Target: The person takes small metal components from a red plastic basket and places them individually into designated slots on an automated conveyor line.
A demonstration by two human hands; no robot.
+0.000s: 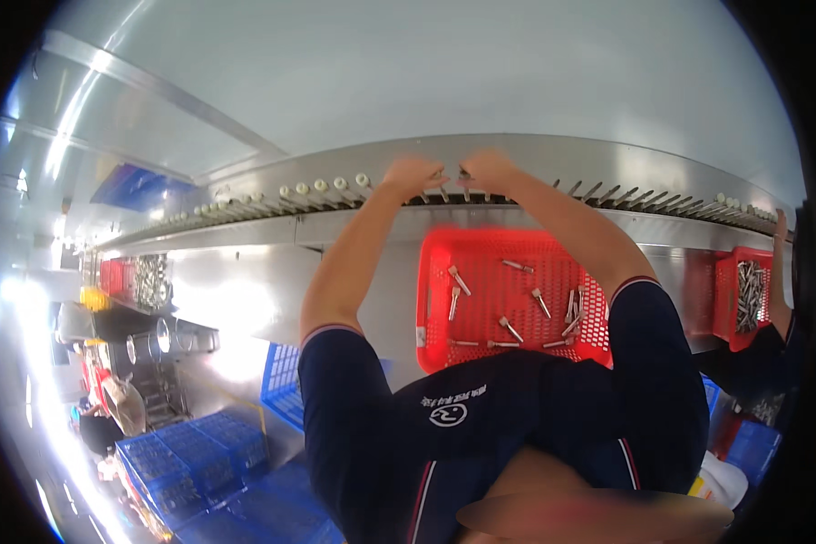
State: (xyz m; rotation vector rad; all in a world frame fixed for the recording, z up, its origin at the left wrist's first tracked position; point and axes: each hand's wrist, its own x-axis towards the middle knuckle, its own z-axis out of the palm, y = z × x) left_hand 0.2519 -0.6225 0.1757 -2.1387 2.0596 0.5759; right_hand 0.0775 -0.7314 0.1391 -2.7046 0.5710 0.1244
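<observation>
My left hand [412,176] and my right hand [488,170] reach forward, close together, over a long row of upright metal pins on a steel rail [372,222]. Both hands have curled, pinching fingers, slightly blurred. Something small and dark shows at the fingertips of each, too small to name. Left of my hands the pins carry pale round-topped pieces [341,184]; just to the right stand bare slanted pins [626,197]. Below my hands sits a red plastic basket [440,238] with several loose metal pieces [541,303], each a shiny shank with a tan head.
At the right, another person's arm [780,272] reaches to the rail beside a second red basket [727,290] full of metal pieces. Blue crates [190,462] are stacked at lower left. A pale panel [499,72] rises behind the rail.
</observation>
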